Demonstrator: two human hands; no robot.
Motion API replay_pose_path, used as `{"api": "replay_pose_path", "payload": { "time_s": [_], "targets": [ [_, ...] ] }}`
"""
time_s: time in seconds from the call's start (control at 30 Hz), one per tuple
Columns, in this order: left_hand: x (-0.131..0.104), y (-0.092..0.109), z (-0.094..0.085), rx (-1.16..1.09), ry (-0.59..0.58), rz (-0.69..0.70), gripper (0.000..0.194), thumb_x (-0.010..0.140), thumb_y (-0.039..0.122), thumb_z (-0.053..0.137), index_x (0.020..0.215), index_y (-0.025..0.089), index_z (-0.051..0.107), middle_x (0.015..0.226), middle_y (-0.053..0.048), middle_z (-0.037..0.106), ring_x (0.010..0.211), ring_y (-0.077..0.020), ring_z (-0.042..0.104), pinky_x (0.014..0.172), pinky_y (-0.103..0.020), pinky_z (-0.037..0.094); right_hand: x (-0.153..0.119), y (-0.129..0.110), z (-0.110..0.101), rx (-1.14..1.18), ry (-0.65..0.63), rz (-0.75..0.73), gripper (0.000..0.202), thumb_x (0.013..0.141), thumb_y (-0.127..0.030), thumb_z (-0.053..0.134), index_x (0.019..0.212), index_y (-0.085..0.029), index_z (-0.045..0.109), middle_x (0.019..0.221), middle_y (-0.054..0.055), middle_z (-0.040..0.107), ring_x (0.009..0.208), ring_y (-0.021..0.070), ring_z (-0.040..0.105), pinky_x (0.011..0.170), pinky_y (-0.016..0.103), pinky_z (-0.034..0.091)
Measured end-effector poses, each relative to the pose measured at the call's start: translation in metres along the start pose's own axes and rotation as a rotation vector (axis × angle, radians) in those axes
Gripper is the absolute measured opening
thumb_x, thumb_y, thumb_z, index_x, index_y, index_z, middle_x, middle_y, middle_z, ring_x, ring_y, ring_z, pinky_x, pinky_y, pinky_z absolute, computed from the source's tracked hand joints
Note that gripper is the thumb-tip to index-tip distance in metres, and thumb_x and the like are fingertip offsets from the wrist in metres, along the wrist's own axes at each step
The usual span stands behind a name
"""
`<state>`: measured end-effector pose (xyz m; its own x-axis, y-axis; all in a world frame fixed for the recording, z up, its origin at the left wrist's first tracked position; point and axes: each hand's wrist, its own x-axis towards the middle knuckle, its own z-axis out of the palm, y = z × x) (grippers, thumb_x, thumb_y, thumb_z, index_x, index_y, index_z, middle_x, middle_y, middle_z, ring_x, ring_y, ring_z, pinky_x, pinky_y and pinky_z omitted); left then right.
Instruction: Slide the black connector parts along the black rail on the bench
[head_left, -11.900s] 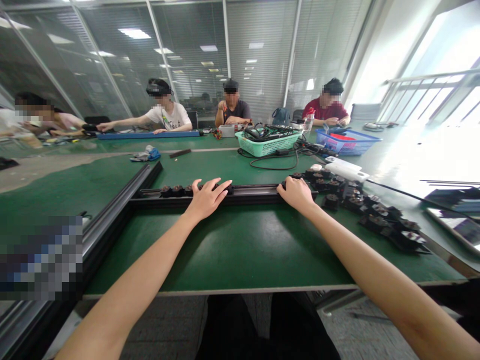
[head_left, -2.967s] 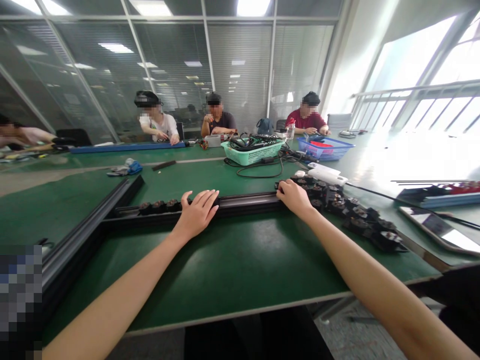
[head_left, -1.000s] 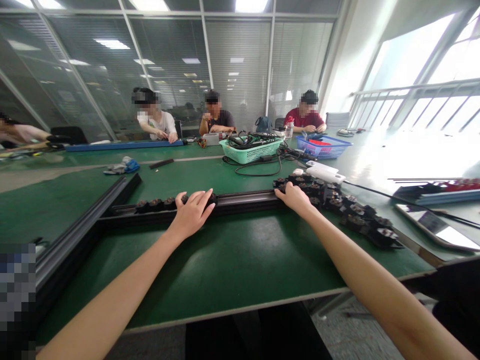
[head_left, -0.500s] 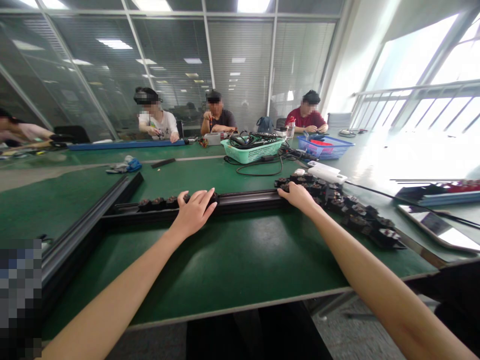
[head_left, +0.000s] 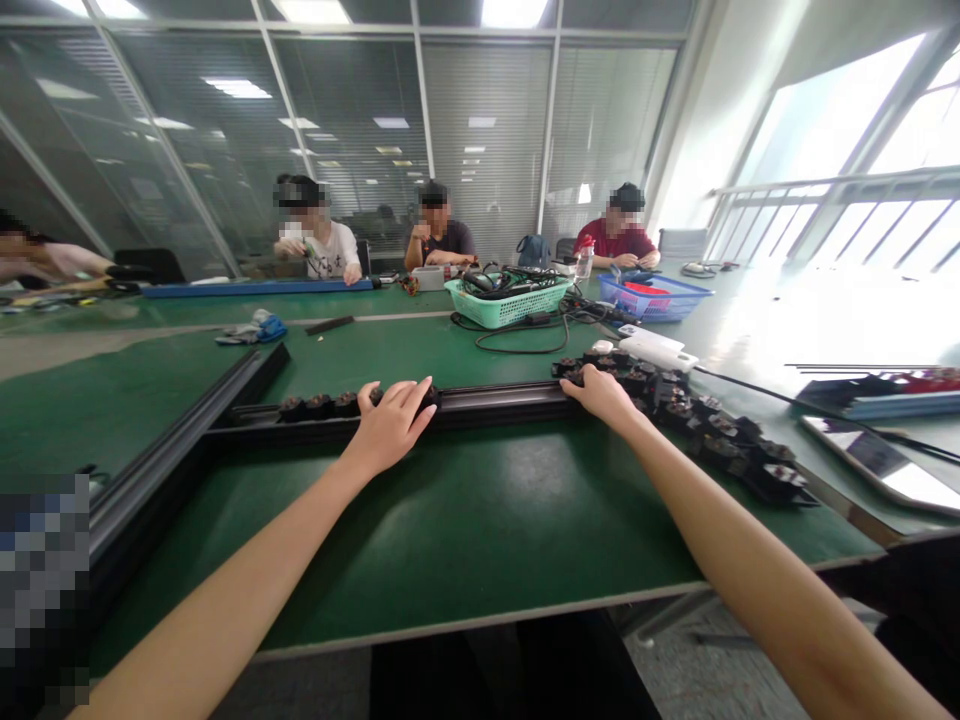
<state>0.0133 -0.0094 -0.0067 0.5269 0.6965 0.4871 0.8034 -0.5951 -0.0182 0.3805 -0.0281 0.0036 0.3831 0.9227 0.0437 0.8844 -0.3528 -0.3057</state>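
A long black channel rail (head_left: 510,397) lies across the green table, with small black modules (head_left: 319,405) sitting in a row in its left part. My left hand (head_left: 390,425) rests over this row, fingers spread on top of the modules and partly hiding them. At the rail's right end my right hand (head_left: 606,398) has its fingers closed on a small black module (head_left: 576,379), mostly covered by the fingers. Beside that hand a pile of similar black parts (head_left: 724,430) runs toward the table's right front.
Another black rail (head_left: 172,440) crosses the left end at an angle. Behind stand a green basket (head_left: 506,308) of cables and a blue basket (head_left: 660,300). A white power strip (head_left: 660,348) and a tablet (head_left: 874,460) lie right. Several people work across the table.
The view has shifted slightly. Both hands keep nearly the same places on the rail. Across the table, a person in white has raised a hand.
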Motion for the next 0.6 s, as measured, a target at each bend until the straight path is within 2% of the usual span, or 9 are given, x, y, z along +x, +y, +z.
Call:
{"api": "replay_pose_path", "payload": {
  "time_s": [0.6],
  "targets": [
    [0.0006, 0.0010, 0.0018, -0.002, 0.000, -0.006, 0.056, 0.107, 0.046, 0.026, 0.156, 0.024, 0.044, 0.144, -0.016, 0.063, 0.138, -0.0303, 0.051, 0.118, -0.062, 0.014, -0.0005, 0.0034, -0.0036, -0.030, -0.003, -0.016, 0.046, 0.102, -0.051, 0.049, 0.124, -0.011, 0.060, 0.121, 0.021, 0.072, 0.114, 0.0307, 0.068, 0.085, 0.033, 0.049]
  ]
}}
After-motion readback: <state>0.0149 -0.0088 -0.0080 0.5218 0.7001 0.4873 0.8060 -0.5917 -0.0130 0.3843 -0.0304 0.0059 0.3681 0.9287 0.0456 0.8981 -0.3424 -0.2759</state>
